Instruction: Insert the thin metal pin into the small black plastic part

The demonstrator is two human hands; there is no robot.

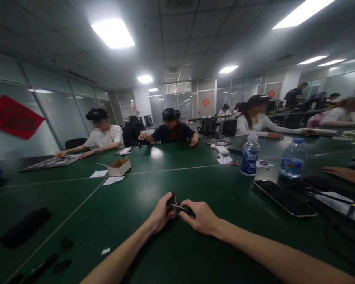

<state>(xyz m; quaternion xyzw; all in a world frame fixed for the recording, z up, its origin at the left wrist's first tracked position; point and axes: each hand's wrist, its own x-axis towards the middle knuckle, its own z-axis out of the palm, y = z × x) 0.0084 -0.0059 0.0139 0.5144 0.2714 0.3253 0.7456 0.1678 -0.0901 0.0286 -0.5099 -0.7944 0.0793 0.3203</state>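
Clamping a small dark object point(172, 198) over the green table point(149, 189) in the head view, the left hand point(160, 213) faces the right hand point(203, 217), which pinches a thin tool point(178, 207) aimed at that object; a loose hold or an off-line push could, I judge, make the tip skid into the left hand

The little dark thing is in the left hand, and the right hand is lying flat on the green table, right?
Not quite: the head view shows the right hand holding a thin tool, not lying flat. The little dark thing is in the left hand.
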